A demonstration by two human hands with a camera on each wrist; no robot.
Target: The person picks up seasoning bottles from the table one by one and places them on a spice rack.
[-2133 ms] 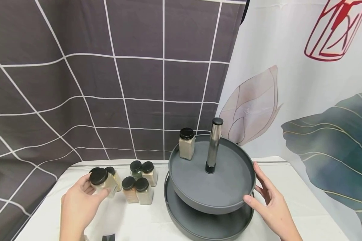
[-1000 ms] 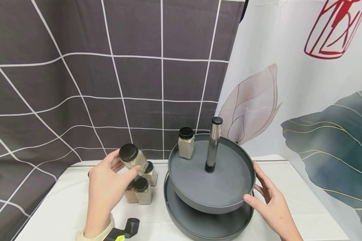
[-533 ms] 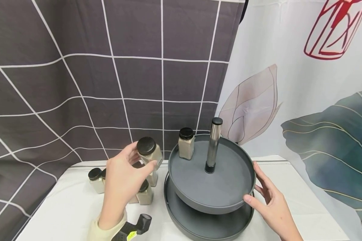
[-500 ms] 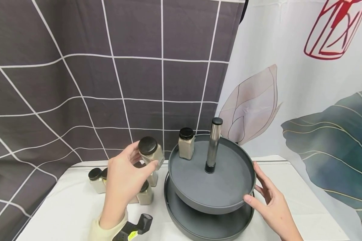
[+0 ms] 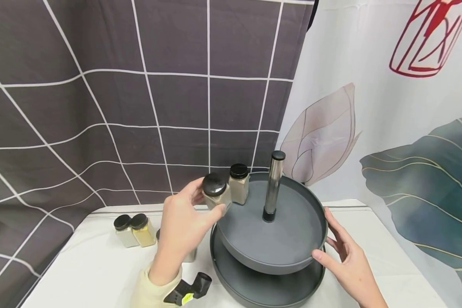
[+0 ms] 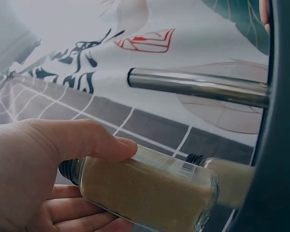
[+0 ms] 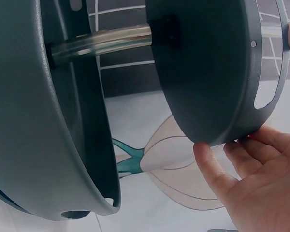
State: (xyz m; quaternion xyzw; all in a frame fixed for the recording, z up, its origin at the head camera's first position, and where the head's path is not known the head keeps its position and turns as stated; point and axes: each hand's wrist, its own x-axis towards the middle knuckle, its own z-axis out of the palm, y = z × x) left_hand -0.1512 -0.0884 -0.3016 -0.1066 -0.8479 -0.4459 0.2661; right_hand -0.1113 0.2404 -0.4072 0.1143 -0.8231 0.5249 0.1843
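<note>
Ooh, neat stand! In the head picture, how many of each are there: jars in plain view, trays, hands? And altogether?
Jars in plain view: 4
Trays: 2
Hands: 2 (left hand, right hand)
Total: 8
At least one more jar shows partly behind the left hand; not counted.

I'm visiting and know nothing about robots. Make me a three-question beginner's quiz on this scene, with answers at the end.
1. What colour is the lid of the jar in the left hand?
a) red
b) black
c) white

2. True or false: the right hand is holding a jar.

3. Leaving out the held jar, how many stand on the upper tray?

Key:
1. b
2. False; it touches the upper tray's rim.
3. One, a beige-filled jar.
</note>
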